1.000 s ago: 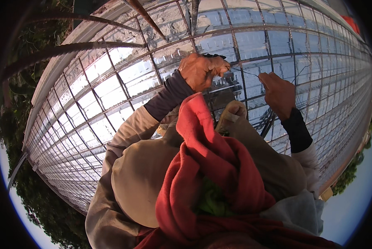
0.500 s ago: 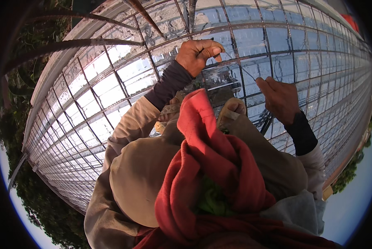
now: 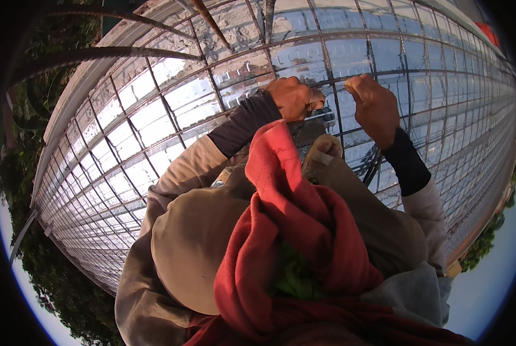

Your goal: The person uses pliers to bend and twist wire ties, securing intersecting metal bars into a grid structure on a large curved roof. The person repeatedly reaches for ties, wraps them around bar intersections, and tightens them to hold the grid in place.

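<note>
My left hand [image 3: 295, 99] is closed in a fist just above the rebar mesh [image 3: 333, 89], its thumb side turned toward my right hand. A little to the right, my right hand [image 3: 376, 106] is closed too, fingertips pinched together over the mesh. The thin wire seen stretched between both hands a moment earlier is too fine to make out now; the fingers of both hands remain closed as they were on it. Beneath the mesh lie shiny, bluish-white ribbed sheets [image 3: 194, 95].
My foot [image 3: 327, 150] rests near the mesh below my hands. Thick rusty rebar rods [image 3: 96, 53] stick out at the upper left. A red cloth [image 3: 304, 213] hangs from me in front. A concrete edge [image 3: 91, 75] borders the mesh; trees [image 3: 50, 282] stand beyond.
My left hand has moved down and slightly right, rolling over into a fist. My right hand has risen and come closer to the left. The wire between them no longer shows.
</note>
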A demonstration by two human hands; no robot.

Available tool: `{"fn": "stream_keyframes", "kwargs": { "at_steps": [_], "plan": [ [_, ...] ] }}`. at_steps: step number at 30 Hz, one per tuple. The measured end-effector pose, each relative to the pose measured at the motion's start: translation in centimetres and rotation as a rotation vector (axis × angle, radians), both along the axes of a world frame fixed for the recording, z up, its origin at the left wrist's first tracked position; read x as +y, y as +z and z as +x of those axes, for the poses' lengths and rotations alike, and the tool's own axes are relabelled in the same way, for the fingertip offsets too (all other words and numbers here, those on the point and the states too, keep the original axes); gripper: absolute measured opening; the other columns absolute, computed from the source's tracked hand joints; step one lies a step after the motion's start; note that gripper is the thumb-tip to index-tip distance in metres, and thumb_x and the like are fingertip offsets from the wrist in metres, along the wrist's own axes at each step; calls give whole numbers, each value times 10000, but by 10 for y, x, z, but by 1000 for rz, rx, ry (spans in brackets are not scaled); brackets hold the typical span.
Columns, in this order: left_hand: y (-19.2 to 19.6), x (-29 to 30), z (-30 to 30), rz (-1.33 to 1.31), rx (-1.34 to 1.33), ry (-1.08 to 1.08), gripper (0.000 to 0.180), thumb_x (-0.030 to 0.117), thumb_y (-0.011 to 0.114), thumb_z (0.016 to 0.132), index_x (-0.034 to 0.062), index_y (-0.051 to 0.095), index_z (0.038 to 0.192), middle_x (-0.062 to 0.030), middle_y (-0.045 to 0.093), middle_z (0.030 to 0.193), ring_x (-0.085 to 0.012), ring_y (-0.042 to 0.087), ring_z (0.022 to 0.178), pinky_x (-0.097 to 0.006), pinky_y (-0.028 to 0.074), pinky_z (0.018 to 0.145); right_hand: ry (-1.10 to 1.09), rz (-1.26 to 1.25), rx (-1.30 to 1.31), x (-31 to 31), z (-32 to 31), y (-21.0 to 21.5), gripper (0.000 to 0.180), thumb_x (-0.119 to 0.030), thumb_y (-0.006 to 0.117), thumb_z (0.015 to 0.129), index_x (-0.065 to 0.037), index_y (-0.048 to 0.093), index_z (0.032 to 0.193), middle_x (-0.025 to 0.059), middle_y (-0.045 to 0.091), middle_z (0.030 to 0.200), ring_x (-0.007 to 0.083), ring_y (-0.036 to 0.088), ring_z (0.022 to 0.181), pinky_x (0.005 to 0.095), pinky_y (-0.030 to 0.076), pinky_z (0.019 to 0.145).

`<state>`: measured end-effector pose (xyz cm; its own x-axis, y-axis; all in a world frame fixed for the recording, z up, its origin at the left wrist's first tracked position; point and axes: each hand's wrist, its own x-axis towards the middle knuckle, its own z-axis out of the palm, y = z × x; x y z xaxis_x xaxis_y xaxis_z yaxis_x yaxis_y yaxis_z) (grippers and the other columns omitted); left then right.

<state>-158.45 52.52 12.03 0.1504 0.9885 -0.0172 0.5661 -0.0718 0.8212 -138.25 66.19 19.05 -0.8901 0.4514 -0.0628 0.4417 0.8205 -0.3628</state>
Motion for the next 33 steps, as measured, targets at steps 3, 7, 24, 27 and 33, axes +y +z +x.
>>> {"fn": "stream_keyframes", "kwargs": {
  "at_steps": [3,7,24,27,33],
  "plan": [
    [-1,-1,-16,57,-327,67,129,147,657,947,83,729,1034,-113,751,868,-325,732,796,-422,553,692,120,-21,-87,-11,9,5,118,-59,610,944,-88,628,1057,138,670,977,355,691,834,440,544,674],
    [-11,-12,-3,-9,-18,219,119,150,657,939,91,726,1016,-118,723,826,-362,703,757,-420,547,676,113,-130,5,-15,3,20,172,-30,631,901,-91,631,1062,123,677,991,355,690,833,436,546,674],
    [-10,-9,-7,-139,500,-3,226,238,597,959,284,718,1144,-146,731,829,-371,728,757,-477,570,661,-125,-585,-19,8,13,-9,138,-122,639,956,-31,694,1044,93,657,778,222,637,667,351,506,645],
    [-10,-8,-23,93,295,360,211,278,639,981,203,725,1159,-178,734,909,-383,724,787,-481,572,734,-308,-613,40,8,24,-28,177,-122,639,944,-18,697,1075,58,618,721,147,589,662,322,481,646],
    [-49,-15,-51,14,185,759,310,227,655,958,148,667,1258,-218,734,1056,-423,715,896,-491,572,805,-466,-542,335,-4,17,-95,203,-169,650,931,-16,724,1041,90,704,815,179,635,707,329,507,703]
  ]
}}
